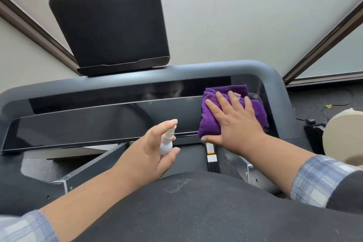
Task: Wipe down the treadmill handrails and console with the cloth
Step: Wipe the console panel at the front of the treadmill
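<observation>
**At the console's right end: cloth pressed flat, spray bottle in the other hand**

Toward the right end of the treadmill console (102, 124), I see my right hand (233, 120) laid flat on the purple cloth (210, 122), fingers straight and spread, thumb tucked along the cloth's near edge. The cloth is folded into a thick pad and lies against the glossy black panel, reaching up to the panel's top edge and down to its lower lip. My left hand (149, 151) is wrapped around a small white spray bottle (167, 141), held just in front of the panel's lower edge near the middle, forefinger resting on top of the nozzle. The two hands are near each other but apart.

Above the console, at its far edge left of centre, a dark tablet holder (110, 27) stands tilted back. The grey frame curves around the console's right corner into the right handrail (282, 100). Plaid sleeves (322, 180) cover both forearms above the wrist. On the floor beyond the right handrail I can make out a thin dark cable (314, 110).
</observation>
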